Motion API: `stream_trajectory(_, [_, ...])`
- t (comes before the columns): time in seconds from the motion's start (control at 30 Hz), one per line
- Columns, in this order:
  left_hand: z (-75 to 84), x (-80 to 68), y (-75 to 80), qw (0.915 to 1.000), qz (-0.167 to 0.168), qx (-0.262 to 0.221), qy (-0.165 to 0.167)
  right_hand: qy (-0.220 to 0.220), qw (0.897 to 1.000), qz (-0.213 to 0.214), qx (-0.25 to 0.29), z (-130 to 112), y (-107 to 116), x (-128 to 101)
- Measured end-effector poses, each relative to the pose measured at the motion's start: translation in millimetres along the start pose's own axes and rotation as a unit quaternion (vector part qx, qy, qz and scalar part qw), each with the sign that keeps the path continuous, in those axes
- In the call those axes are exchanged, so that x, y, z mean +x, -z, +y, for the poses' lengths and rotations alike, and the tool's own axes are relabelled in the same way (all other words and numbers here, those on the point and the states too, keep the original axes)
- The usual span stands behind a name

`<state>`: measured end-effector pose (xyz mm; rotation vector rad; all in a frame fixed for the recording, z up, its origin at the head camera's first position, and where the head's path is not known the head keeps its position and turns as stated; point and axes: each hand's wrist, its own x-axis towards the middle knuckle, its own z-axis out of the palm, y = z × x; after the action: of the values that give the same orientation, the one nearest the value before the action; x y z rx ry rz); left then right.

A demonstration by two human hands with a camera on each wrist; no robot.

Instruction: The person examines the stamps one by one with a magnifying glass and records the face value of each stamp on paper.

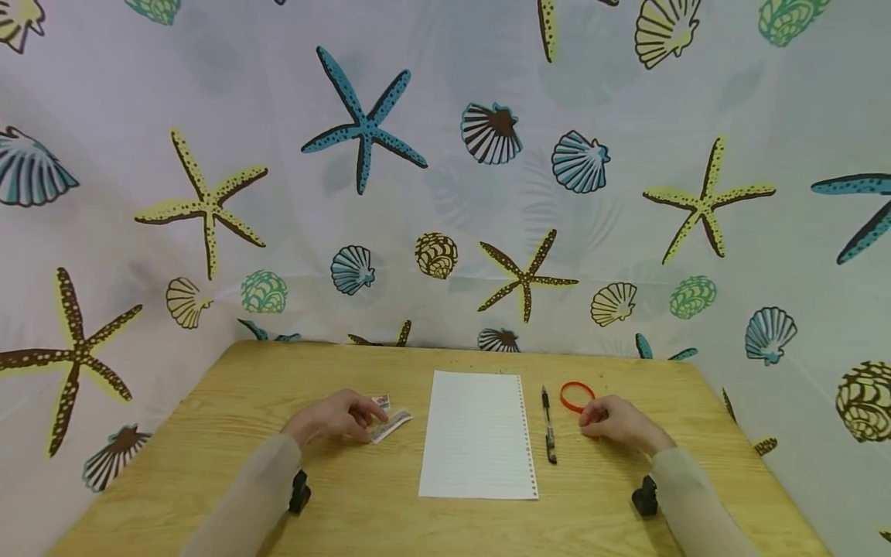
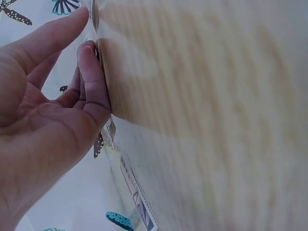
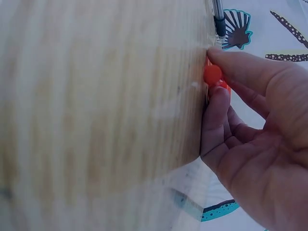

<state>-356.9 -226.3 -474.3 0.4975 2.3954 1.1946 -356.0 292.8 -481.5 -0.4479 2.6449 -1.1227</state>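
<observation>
My left hand rests on the table by two small printed papers that look like stamps. Its index finger reaches over the long stamp strip; the smaller stamp lies just behind. In the left wrist view a stamp with a perforated edge lies apart from the fingers, which are loosely bent with the thumb clear of them. My right hand pinches the handle of a red magnifying glass, whose ring lies flat on the table. The handle's round end shows between thumb and fingers in the right wrist view.
A lined sheet of paper with punched holes along its right edge lies mid-table. A black pen lies between it and the magnifying glass. The wooden table meets a white shell-and-starfish curtain at the back and sides.
</observation>
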Motion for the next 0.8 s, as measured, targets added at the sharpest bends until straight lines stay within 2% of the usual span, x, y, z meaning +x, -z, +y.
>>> stream_trajectory(0.23, [-0.6,-1.4,-1.4,0.9999,0.002,-0.002,0.013,-0.027,0.999,0.025,-0.013,2,-3,3])
stream_trajectory(0.5, [-2.3,-2.0,2.2,1.0000,-0.003,0.000,0.009,-0.037,0.998,0.030,-0.044,0,-1,10])
stream_trajectory(0.67, [-0.9,-2.8,4.7,0.9999,-0.004,0.000,0.011,-0.019,0.999,0.011,-0.030,1,3,10])
stream_trajectory(0.8, [-1.2,-0.2,4.9,0.9999,-0.007,0.004,0.010,-0.003,1.000,-0.003,0.002,2,9,5])
